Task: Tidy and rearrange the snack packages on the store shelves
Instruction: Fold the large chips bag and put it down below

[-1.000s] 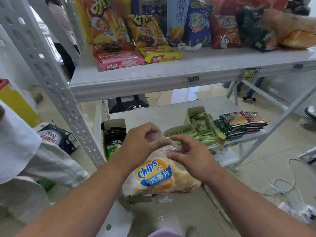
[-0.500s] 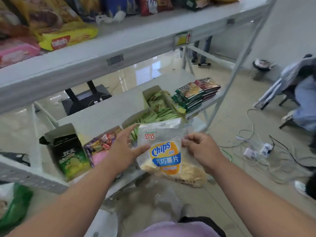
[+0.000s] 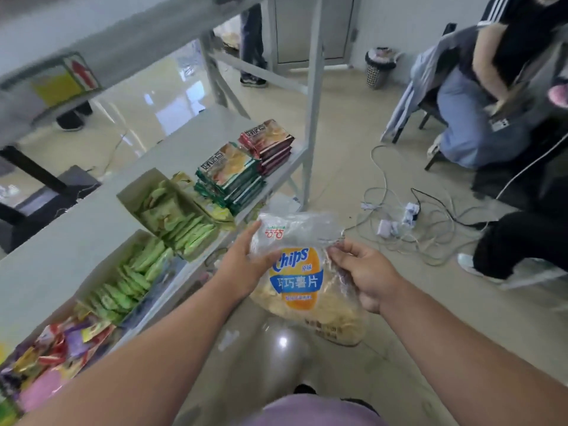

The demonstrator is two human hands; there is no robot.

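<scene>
1. The left hand (image 3: pixel 242 265) holds the left edge of the chips bag (image 3: pixel 302 278); its grip is a thumb laid across the front of the bag with the fingers out of sight behind it.
2. The right hand (image 3: pixel 365 272) pinches the crinkled clear plastic at the bag's upper right edge, its grip curled tight on the film.
3. The chips bag hangs between the two grips, upright, label toward the camera, over the floor (image 3: pixel 338 167) and just in front of the lower shelf (image 3: pixel 76 229).
4. Left of the left grip, on that shelf, stand two open cartons of green packets (image 3: pixel 172 213), one behind the other.
5. Farther left and nearer the camera lies a heap of mixed coloured sweets (image 3: pixel 58 348).
6. Beyond the grips, at the shelf's far end, a stack of green-edged packs (image 3: pixel 229 176) sits just beside a stack of red-edged packs (image 3: pixel 267 146).
7. To the right of the right grip, well apart, cables and a power strip (image 3: pixel 405 216) lie on the floor.
8. Seated people (image 3: pixel 479 118) show at the far right.
</scene>
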